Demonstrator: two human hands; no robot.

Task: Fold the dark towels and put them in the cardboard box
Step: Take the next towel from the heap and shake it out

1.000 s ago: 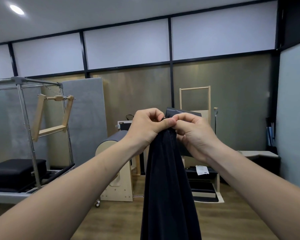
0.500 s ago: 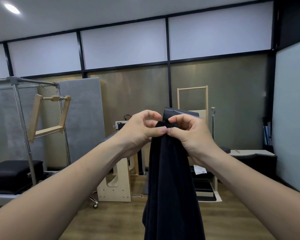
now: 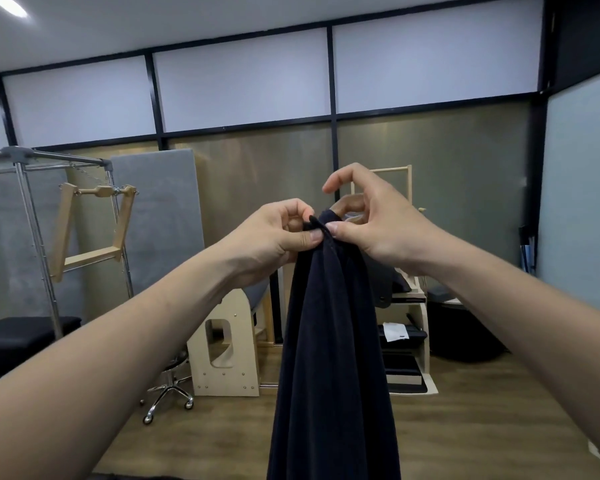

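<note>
A dark navy towel [image 3: 333, 358] hangs straight down in front of me, bunched lengthwise, its lower end cut off by the frame's bottom. My left hand [image 3: 274, 237] pinches its top edge between thumb and curled fingers. My right hand [image 3: 371, 220] is right beside it; the thumb and a lower finger pinch the same top edge, while the index finger is lifted and curved above the cloth. Both arms are stretched out at chest height. No cardboard box is in view.
A wooden barrel-shaped exercise frame [image 3: 226, 344] and a stool's wheeled base [image 3: 168, 396] stand on the wooden floor behind the towel. A metal-framed bench [image 3: 25, 334] is at the left. Stacked dark pads on a wooden rack [image 3: 406, 344] sit at the right.
My right hand has loosened its closed grasp on the towel's top: the index finger has lifted away and only thumb and a lower finger hold. The view has tilted down slightly.
</note>
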